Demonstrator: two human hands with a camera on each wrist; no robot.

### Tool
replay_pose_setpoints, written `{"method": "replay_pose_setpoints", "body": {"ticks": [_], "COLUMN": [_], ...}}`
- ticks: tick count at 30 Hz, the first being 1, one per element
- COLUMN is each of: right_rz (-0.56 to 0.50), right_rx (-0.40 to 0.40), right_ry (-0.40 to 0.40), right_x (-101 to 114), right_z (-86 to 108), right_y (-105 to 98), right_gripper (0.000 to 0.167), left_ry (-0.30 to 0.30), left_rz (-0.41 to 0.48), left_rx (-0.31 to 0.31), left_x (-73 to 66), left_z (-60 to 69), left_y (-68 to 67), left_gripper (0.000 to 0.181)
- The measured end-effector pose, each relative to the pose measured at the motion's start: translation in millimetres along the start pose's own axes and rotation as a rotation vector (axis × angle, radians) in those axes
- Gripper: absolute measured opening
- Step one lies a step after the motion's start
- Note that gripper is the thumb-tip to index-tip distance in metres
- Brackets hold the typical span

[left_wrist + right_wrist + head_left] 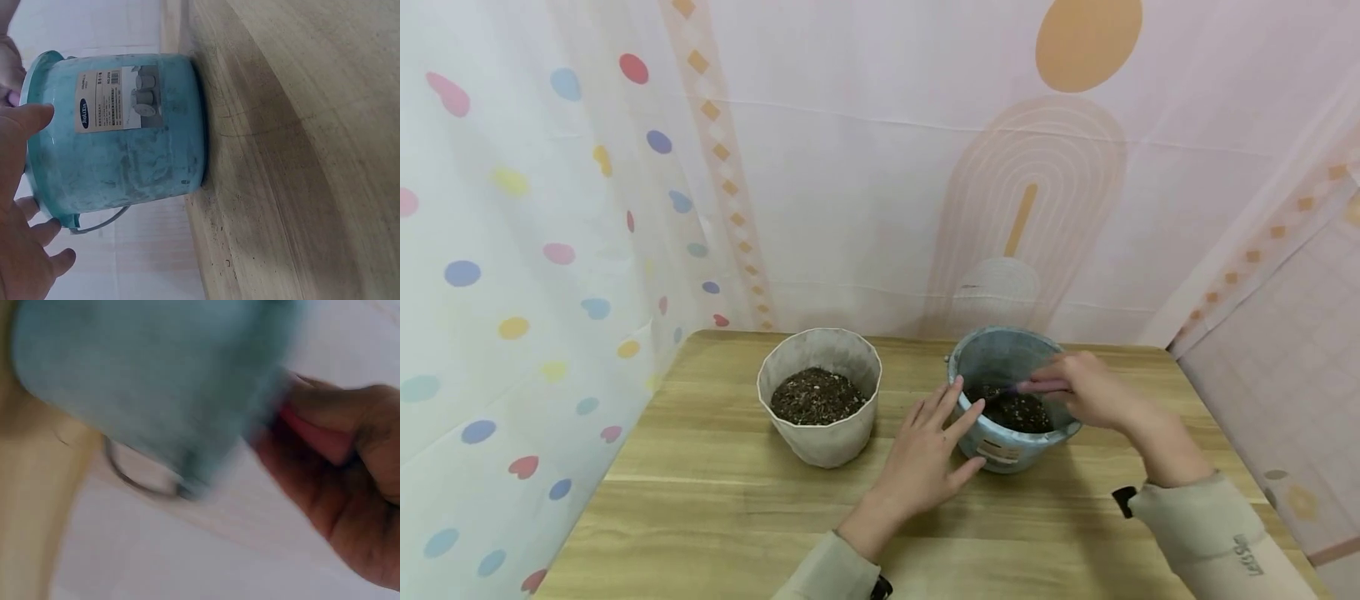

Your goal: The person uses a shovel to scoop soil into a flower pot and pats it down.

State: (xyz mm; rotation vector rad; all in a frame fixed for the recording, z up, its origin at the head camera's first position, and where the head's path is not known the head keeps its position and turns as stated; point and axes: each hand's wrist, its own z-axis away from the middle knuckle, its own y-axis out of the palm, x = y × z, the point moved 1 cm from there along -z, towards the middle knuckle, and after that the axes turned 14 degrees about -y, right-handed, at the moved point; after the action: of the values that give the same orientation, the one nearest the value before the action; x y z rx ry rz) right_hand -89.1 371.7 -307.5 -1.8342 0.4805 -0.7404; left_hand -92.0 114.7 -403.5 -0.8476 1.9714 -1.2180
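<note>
A blue bucket (1000,454) with dark soil (1022,414) inside stands at the right of the table. Inside its rim, my right hand (1093,392) grips a pink-handled tool (1043,386), whose far end is down at the soil and too blurred to make out. The right wrist view shows the pink handle (319,434) held between thumb and fingers. My left hand (921,458) is at the bucket's near left side, fingers spread and fairly straight, touching the rim. In the left wrist view the bucket (125,162) shows a paper label (103,103) and a thin handle.
Left of the bucket stands a whitish fluted pot (823,442) partly filled with dark soil (816,396). Both stand on a wooden table (700,500). Patterned curtains (850,208) hang behind the table and along its left side. Crumbs of soil (228,262) lie near the bucket.
</note>
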Motion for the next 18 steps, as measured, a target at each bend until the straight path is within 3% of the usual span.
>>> {"method": "replay_pose_setpoints", "body": {"ticks": [3,5,7,13,15,18], "right_rz": [-0.104,-0.117,-0.048,0.376,0.415,0.372], "right_rx": [0.067,0.084,0.078,0.050,0.066,0.085], "right_ry": [0.080,0.133,0.150,0.149,0.165,0.167], "right_x": [4,6,5,-3,-5,-5], "right_z": [6.7,8.7,7.9,2.6,2.7,3.7], "right_y": [-20,-28,-29,-10,-5,-2], "right_gripper": [0.036,0.030,0.025,0.008,0.021,0.032], "left_ry": [-0.003,-0.003,-0.006,-0.023,-0.031,-0.043], "left_rz": [0.003,0.008,0.009,-0.032,-0.046,-0.047], "left_rx": [-0.012,-0.021,-0.027,-0.054,-0.060,-0.061], "left_x": [-0.4,-0.6,-0.9,-3.8,-4.8,-5.8], "left_z": [0.0,-0.1,-0.3,0.4,1.0,1.9], "left_y": [0.7,1.1,1.5,2.1,2.3,3.0], "left_gripper": [0.074,0.074,0.073,0.071,0.071,0.071]}}
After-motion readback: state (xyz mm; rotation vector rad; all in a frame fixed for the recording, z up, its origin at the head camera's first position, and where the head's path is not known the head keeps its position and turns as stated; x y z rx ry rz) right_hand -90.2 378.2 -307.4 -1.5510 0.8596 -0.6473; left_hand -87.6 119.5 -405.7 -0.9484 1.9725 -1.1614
